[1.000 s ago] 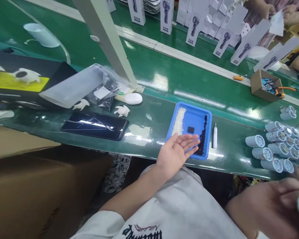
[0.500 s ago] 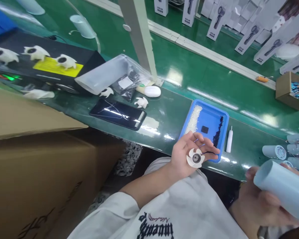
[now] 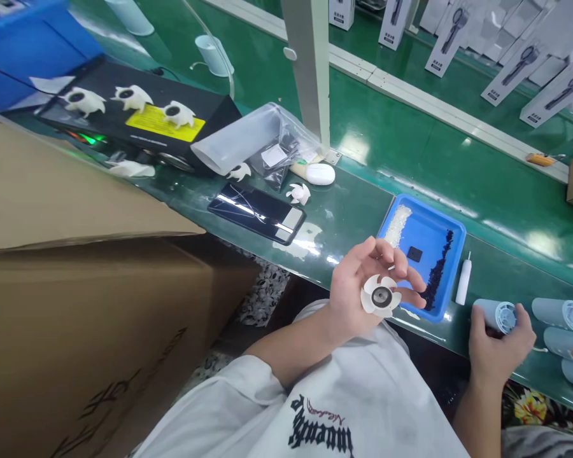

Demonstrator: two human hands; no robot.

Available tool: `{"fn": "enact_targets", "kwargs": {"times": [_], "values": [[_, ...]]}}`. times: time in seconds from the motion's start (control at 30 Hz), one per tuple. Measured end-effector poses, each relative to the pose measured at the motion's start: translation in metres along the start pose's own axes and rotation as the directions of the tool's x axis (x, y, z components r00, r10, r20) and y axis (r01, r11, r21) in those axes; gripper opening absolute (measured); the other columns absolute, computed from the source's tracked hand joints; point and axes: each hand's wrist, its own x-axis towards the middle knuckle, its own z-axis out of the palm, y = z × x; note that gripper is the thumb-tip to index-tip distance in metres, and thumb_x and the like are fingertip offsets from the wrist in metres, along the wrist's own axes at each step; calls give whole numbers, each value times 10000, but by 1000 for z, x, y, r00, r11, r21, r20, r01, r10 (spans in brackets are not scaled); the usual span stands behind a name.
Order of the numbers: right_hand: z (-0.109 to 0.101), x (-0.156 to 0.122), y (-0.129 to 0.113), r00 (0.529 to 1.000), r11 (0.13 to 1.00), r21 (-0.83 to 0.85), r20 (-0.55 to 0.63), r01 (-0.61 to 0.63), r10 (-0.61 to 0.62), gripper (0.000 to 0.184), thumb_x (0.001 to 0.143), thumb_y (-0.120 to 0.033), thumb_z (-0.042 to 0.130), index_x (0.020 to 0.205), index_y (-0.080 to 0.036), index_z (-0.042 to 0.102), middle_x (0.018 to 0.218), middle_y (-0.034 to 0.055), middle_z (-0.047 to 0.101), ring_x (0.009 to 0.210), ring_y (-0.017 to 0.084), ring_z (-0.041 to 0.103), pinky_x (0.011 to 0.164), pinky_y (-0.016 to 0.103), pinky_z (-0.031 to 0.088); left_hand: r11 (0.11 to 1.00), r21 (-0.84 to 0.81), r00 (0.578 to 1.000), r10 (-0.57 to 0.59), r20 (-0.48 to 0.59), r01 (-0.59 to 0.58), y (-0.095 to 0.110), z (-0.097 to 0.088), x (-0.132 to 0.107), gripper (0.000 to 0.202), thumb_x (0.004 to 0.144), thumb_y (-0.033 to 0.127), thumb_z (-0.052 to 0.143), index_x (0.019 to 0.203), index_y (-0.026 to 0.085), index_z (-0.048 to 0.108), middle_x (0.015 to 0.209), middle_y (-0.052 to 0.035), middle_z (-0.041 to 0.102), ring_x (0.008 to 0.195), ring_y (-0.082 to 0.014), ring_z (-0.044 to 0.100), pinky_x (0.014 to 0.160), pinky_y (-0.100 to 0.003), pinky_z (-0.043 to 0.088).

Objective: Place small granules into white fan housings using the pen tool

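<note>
My left hand [image 3: 363, 289] is raised in front of the bench edge, palm up, fingers curled around a small white fan impeller [image 3: 381, 296] with a dark hub. Just behind it sits a blue tray [image 3: 430, 235] with a strip of white bits, a strip of dark bits and a small black square. My right hand [image 3: 499, 337] rests on the green bench at the right, fingers closed on a pale blue cylinder [image 3: 494, 313] with a white slotted end. More pale blue cylinders [image 3: 561, 315] lie to its right.
A white pen-like tool [image 3: 463, 287] lies right of the tray. A black phone [image 3: 258, 213], loose impellers [image 3: 298, 193], a plastic bag [image 3: 253, 143] and a black machine [image 3: 138, 121] occupy the left bench. A large cardboard box [image 3: 86, 299] stands at left; white product boxes [image 3: 501, 76] line the far belt.
The view swung left. My left hand went from lying open and bare to holding a white impeller. My right hand brought a blue cylinder down from mid-air onto the bench.
</note>
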Motion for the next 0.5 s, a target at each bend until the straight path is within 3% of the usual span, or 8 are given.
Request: {"fn": "enact_targets", "kwargs": {"times": [0.5], "values": [[-2, 2, -8, 1000, 999, 48, 9, 4, -5, 830, 659, -544, 701, 1304, -47, 540, 1141, 201, 573, 1120, 403, 513, 980, 593, 411, 991, 78, 993, 106, 60, -110, 8, 3, -7, 224, 831, 291, 606, 661, 145, 593, 611, 8, 517, 564, -124, 563, 474, -282, 575]]}}
